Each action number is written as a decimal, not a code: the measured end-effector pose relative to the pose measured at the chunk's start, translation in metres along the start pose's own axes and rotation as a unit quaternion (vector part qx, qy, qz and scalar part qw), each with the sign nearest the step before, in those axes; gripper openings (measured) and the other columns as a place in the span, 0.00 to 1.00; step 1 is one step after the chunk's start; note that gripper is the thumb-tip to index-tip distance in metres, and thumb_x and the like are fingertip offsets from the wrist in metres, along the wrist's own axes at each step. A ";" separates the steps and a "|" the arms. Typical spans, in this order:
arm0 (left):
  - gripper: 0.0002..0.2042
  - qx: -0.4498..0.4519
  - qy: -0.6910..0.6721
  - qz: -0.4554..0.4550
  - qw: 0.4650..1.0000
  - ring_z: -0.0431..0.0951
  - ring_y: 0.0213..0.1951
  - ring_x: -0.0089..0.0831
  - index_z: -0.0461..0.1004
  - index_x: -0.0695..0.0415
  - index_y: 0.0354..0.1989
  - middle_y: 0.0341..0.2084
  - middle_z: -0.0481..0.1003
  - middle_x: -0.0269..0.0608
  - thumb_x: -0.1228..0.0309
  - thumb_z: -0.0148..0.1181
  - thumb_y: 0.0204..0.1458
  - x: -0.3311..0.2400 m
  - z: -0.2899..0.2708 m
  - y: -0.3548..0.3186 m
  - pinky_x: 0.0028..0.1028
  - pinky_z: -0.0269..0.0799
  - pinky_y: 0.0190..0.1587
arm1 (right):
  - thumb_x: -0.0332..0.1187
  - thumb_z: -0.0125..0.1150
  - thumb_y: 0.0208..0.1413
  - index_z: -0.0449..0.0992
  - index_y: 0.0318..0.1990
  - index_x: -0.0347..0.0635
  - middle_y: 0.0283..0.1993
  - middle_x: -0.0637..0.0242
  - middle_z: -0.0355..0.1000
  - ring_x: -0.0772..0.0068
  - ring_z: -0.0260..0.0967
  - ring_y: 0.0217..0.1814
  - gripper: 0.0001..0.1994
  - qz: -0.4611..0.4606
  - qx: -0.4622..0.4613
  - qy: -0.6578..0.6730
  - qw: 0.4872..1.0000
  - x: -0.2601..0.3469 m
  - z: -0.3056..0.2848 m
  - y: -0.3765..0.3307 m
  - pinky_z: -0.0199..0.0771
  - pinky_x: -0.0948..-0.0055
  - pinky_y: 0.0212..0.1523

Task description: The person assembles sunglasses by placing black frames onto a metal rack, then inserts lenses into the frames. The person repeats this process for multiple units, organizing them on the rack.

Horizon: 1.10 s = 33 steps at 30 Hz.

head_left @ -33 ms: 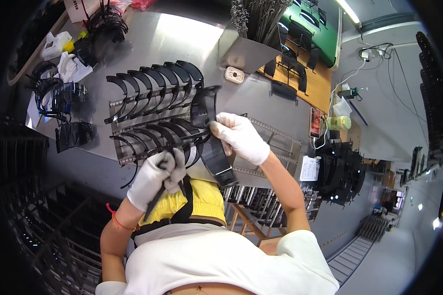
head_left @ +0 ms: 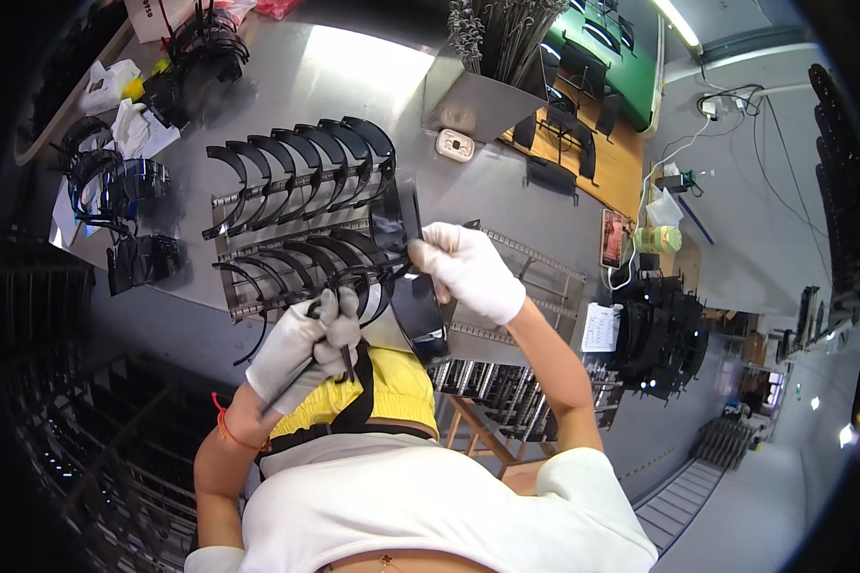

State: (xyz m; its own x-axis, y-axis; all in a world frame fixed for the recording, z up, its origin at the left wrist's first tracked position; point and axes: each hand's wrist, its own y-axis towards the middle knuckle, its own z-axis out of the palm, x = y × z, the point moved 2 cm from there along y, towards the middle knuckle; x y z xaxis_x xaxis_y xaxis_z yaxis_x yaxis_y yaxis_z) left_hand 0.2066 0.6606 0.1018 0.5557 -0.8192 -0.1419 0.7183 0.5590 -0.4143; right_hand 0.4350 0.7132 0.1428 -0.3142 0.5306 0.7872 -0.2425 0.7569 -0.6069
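Observation:
My right hand [head_left: 468,270], in a white glove, pinches a glossy black curved plastic part [head_left: 419,310] near its middle. One broad plate of it rises above my fingers and another hangs below. My left hand [head_left: 311,342], gloved too, is closed with its fingers bent together, below the near row of parts. A thin dark strip [head_left: 289,382] sticks out of it toward the wrist; its kind is unclear. Beside my hands, a metal rack [head_left: 222,202] carries two rows of black curved parts [head_left: 308,162], the near row partly behind my left hand.
Loose black parts [head_left: 143,191] lie at the table's left. Behind stands a metal bin [head_left: 468,105] of wire hooks, with a small pale case [head_left: 455,145] beside it. An unloaded rack [head_left: 526,277], a phone [head_left: 613,237] and stacked black parts [head_left: 659,334] are at the right.
The black part in my right hand has turned, and its upper plate now faces differently. My left fingers have shifted slightly, and the dark strip has swung closer to my wrist.

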 end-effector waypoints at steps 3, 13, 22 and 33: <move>0.12 -0.073 -0.029 0.119 0.990 0.60 0.21 0.16 0.70 0.55 0.43 0.23 0.65 0.26 0.60 0.47 0.68 -0.008 0.004 -0.006 0.18 0.59 0.24 | 0.40 0.60 0.62 0.78 0.40 0.38 0.26 0.60 0.74 0.73 0.68 0.26 0.13 -0.088 -0.191 -0.175 0.962 -0.051 -0.020 0.019 0.72 0.73 0.34; 0.07 0.177 0.927 0.313 0.109 0.74 0.33 0.30 0.66 0.50 0.21 0.22 0.69 0.34 0.63 0.56 0.35 -0.066 0.049 -0.089 0.28 0.64 0.25 | 0.44 0.53 0.61 0.76 0.33 0.42 0.27 0.45 0.76 0.39 0.75 0.33 0.15 -0.070 -0.216 -0.427 0.875 -0.086 0.009 0.039 0.75 0.47 0.38; 0.36 -0.645 0.589 0.487 0.019 0.76 0.54 0.50 0.71 0.66 0.53 0.49 0.76 0.61 0.56 0.75 0.37 -0.514 0.035 -0.182 0.42 0.69 0.58 | 0.49 0.46 0.66 0.76 0.36 0.42 0.30 0.45 0.77 0.41 0.76 0.36 0.20 -0.005 -0.204 -0.409 0.889 -0.112 0.023 0.055 0.75 0.48 0.41; 0.24 -0.087 0.762 0.477 0.429 0.77 0.50 0.44 0.75 0.57 0.54 0.48 0.77 0.50 0.52 0.59 0.57 -0.201 0.142 0.263 0.36 0.71 0.54 | 0.56 0.41 0.67 0.79 0.44 0.46 0.24 0.60 0.77 0.54 0.77 0.31 0.25 -0.084 -0.219 -0.368 0.900 -0.116 -0.008 0.043 0.74 0.60 0.39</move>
State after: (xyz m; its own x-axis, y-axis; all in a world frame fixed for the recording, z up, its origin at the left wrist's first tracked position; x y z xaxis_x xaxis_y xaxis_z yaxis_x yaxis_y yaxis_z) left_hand 0.3428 0.9908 0.1490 -0.4515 0.5660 -0.6898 0.3525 0.8233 0.4448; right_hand 0.4686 0.6880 0.0264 -0.8689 0.1203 0.4802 -0.0084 0.9663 -0.2572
